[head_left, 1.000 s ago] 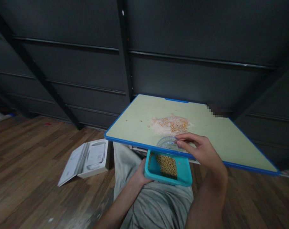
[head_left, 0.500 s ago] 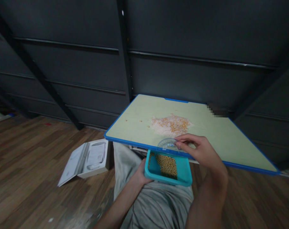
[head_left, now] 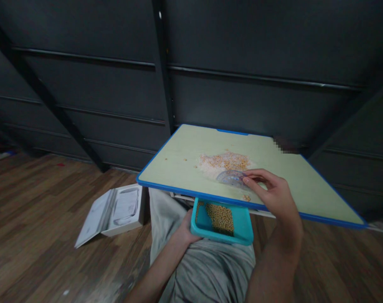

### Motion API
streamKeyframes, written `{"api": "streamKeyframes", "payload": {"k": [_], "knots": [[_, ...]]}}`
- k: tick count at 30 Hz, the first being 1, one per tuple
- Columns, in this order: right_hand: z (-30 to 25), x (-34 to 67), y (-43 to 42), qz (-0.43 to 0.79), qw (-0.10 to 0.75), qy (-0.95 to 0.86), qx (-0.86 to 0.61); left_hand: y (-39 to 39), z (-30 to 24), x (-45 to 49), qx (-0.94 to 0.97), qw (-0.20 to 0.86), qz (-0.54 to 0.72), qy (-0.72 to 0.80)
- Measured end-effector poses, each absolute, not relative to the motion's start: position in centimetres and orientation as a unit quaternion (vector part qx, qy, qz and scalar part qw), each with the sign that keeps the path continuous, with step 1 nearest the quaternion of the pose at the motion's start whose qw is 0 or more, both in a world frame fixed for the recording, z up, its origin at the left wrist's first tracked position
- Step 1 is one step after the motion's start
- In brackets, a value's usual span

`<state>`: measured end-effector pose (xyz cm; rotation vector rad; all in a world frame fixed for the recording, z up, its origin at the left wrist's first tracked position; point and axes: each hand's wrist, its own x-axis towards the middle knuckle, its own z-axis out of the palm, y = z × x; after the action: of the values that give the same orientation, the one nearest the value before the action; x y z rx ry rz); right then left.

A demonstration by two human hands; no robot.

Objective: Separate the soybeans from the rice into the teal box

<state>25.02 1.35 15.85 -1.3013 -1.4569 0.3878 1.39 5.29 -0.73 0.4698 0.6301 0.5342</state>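
Observation:
Pinched in my right hand [head_left: 271, 191] is a clear plastic protractor [head_left: 231, 177], held low over the pale green board at the near edge of a pile of white rice grains [head_left: 210, 167] mixed with yellow soybeans [head_left: 234, 161]. A few soybeans [head_left: 246, 198] lie by the board's front edge, below the protractor. My left hand [head_left: 188, 230] grips the left side of a turquoise plastic box [head_left: 246, 233], which sits above my lap under the board's edge. Many soybeans [head_left: 222, 219] fill part of the box.
The blue-rimmed tabletop board [head_left: 305, 189] spans in front of me, against a dark panelled wall [head_left: 257, 109]. An open white carton [head_left: 128, 210] with its lid folded out lies on the wooden floor [head_left: 46, 202] to the left.
My right hand has moved the protractor forward, from the board's front edge to the pile. A few soybeans now show near that edge. My left hand and the box stay put.

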Motion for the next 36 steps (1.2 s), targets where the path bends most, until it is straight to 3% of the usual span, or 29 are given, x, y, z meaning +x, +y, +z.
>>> {"api": "streamKeyframes", "payload": {"k": [17,36], "knots": [[16.5,27.2,-1.2,0.217,0.492,-0.626,-0.565,5.2,-0.1,1.4,0.224,0.894,0.257,0.291],[15.3,26.2,1.3,0.122,0.55,-0.592,-0.576,5.2,-0.2,1.1,0.212,0.879,0.264,0.335]]}}
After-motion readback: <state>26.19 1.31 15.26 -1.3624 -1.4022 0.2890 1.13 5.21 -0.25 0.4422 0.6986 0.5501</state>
